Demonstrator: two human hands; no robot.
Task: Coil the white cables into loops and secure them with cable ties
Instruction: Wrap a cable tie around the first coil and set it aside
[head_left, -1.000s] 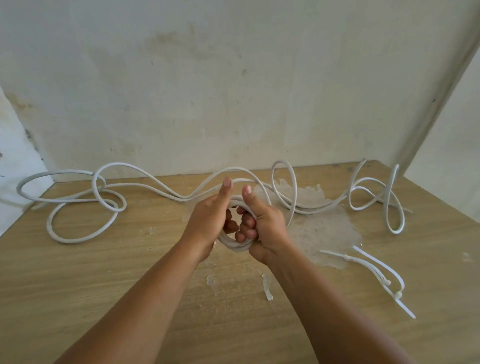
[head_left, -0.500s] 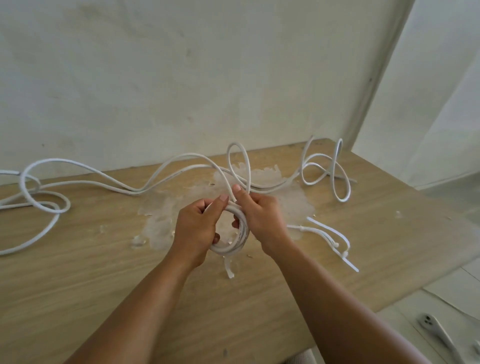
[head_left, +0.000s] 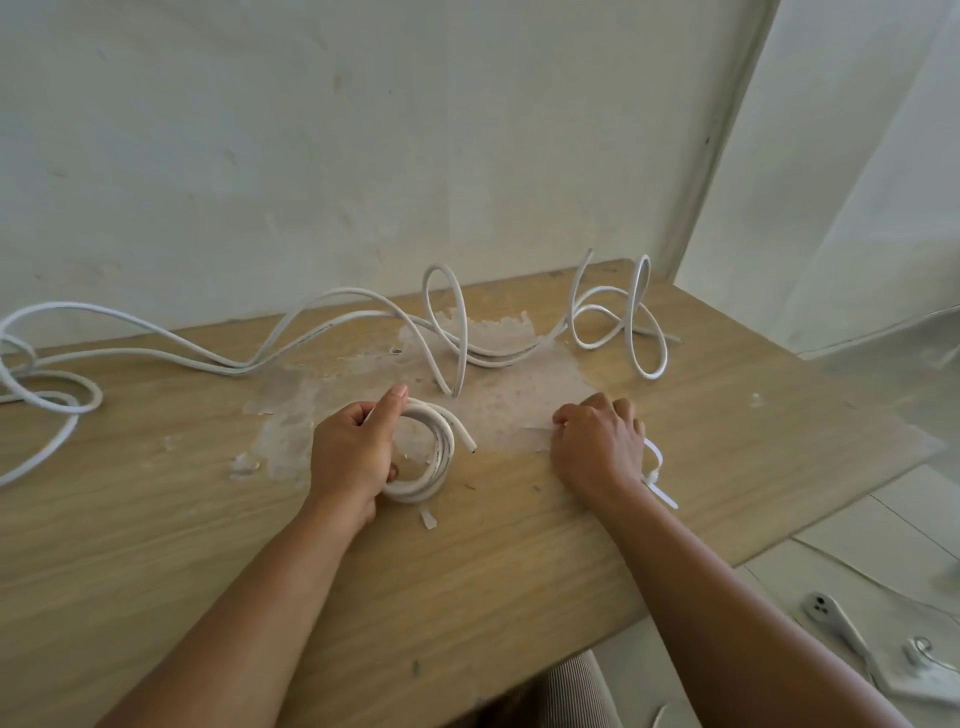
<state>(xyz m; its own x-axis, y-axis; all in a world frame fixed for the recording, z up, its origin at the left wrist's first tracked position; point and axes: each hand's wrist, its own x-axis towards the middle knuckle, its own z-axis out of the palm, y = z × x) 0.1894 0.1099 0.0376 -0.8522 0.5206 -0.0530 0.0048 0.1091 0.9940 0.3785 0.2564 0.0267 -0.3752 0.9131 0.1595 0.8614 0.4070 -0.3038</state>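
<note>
My left hand (head_left: 356, 457) grips a small coil of white cable (head_left: 439, 462) standing on the wooden table (head_left: 467, 571); my thumb presses over the coil's top, and the cut end sticks out to the right. My right hand (head_left: 597, 447) lies to the right of the coil with its fingers curled down over the white cable ties (head_left: 657, 470), whose heads stick out beside the wrist. A long loose white cable (head_left: 652, 375) winds in loops along the back of the table, from the left edge to the right corner.
The wall stands close behind the table. A pale patch of peeled surface (head_left: 519, 395) lies between my hands and the loose cable. The table's right edge runs diagonally. Below it, on the floor, lies a white plug with its cord (head_left: 831, 618).
My right hand has let go of the coil and moved right onto the cable ties. My left hand alone now holds the coil. The view has turned to the right.
</note>
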